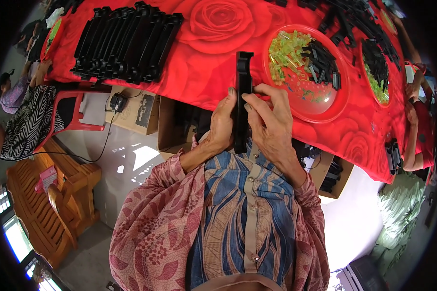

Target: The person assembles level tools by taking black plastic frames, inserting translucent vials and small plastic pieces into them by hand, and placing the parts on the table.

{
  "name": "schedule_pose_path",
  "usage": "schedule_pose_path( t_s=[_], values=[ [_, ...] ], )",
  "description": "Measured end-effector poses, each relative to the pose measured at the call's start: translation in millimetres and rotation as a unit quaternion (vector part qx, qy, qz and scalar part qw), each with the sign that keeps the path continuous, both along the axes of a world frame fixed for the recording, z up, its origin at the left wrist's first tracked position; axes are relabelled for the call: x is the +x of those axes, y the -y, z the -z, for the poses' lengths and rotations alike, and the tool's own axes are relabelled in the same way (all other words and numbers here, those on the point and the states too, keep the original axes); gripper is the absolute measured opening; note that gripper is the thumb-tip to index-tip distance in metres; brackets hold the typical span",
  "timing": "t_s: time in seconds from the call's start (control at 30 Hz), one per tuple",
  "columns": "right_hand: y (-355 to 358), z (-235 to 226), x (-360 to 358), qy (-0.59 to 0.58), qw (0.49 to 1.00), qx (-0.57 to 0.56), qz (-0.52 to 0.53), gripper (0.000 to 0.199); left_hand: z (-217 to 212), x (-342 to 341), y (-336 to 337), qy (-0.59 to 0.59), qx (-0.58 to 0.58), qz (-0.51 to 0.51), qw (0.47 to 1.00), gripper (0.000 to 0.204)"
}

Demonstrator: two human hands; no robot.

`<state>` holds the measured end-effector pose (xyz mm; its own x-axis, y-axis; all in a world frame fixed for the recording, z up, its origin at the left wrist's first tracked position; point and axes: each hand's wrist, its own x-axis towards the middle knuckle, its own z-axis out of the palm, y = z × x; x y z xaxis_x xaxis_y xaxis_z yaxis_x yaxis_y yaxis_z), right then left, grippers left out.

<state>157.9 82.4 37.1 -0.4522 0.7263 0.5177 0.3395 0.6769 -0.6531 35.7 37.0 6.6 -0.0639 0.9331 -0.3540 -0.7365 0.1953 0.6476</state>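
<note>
Black plastic is filling the middle of the view: a long bar [243, 87] is reaching away from the person's chest, its far end showing against the red cloth [194, 63], its near end against the shirt [250, 194]. The left hand [221, 122] is clasping its left side, the thumb lying along the edge, the fingers hiding from sight. The right hand [273, 119] is curling inward, fingertips touching the bar's right side; whether they are pinching it, I cannot tell. Just right, a red tray [320, 105] is holding yellow clips [281, 56] and black clips [320, 63]. Farther left, a row of black bars [126, 43] is lying side by side on the cloth. Beyond, a red chair [77, 114] and a wooden bench [39, 203] are standing at left.
</note>
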Motion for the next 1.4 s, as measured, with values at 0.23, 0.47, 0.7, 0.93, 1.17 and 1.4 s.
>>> schedule_pose_path(
  t_s=[0.23,0.47,0.7,0.93,1.17,1.4],
  values=[
    [1,0,-2,0.022,0.999,0.034,0.004,0.027,2,-1,2,-0.046,0.023,-0.009,0.999,0.049],
    [2,4,-1,0.016,0.999,0.049,0.011,0.03,13,-4,4,-0.098,0.061,0.004,0.993,0.049],
    [3,12,0,-0.02,0.999,0.03,0.002,0.031,18,-2,1,-0.103,0.102,0.004,0.989,0.05],
    [7,17,1,-0.035,0.999,0.026,0.0,0.029,16,0,3,-0.138,0.1,0.001,0.985,0.049],
    [13,21,6,-0.013,1.0,0.013,0.002,0.032,14,4,3,-0.161,0.095,0.016,0.982,0.046],
    [20,23,4,0.048,0.998,0.039,0.019,0.039,17,7,-1,-0.169,0.122,-0.013,0.978,0.05]
  ],
)
